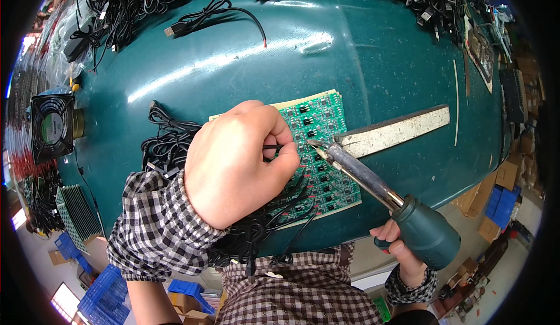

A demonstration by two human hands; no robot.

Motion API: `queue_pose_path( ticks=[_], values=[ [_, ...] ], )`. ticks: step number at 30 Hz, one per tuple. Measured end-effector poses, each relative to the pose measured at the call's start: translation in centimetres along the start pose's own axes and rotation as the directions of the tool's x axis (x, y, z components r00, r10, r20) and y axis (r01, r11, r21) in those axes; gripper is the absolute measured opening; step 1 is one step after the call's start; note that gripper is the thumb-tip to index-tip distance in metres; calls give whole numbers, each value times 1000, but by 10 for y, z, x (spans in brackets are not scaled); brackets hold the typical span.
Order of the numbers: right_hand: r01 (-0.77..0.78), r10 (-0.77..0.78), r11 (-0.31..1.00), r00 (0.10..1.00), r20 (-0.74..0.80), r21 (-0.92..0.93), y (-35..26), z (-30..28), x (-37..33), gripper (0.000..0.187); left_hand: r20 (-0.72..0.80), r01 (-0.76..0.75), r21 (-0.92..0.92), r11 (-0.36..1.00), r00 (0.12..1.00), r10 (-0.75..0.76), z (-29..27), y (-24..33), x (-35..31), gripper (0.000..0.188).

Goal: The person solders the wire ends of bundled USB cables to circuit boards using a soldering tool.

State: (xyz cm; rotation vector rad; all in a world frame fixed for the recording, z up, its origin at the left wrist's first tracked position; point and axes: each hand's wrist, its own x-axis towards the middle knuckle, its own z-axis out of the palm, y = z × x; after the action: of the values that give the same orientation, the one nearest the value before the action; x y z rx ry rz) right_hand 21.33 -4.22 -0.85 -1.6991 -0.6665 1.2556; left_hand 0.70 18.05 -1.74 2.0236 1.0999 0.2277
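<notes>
My left hand (239,162) pinches the end of a thin black cable (272,146) over a panel of green circuit boards (332,112). In my right hand (403,250) is a soldering gun (429,232) with a dark green body, gripped by its handle. Its tip meets or hovers just above the panel, close beside my left fingertips; which of the two I cannot tell. Several black cables (291,208) lie with their ends on the panel's lower rows. My left hand hides the panel's left part and the very end of the pinched cable.
A pale, scuffed metal bar (402,131) lies at the panel's right edge. Coiled black cables (169,130) sit left of my hand, and one USB cable (204,19) lies farther back. Cable heaps (431,1) line the far edge. A small fan (52,128) stands at left.
</notes>
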Motion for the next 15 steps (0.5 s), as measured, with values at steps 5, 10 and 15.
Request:
queue_pose_path(
  ticks=[5, 10, 15],
  values=[
    [60, -60, 998, 998, 31, -9, 3, -3, 0, 53, 4, -7, -11, 1000, 1000, 7, 2, -1, 2, 11],
    [11, -6, 979, 1000, -26, 202, -3, 5, 2, 50, 5, 4, -6, 1000, 1000, -4, 0, 0, 1, 11],
    [2, -2, 1000, 1000, 22, -13, -3, 0, 0, 71, 79, -20, -5, 1000, 997, 21, -8, -1, 0, 11]
  ],
)
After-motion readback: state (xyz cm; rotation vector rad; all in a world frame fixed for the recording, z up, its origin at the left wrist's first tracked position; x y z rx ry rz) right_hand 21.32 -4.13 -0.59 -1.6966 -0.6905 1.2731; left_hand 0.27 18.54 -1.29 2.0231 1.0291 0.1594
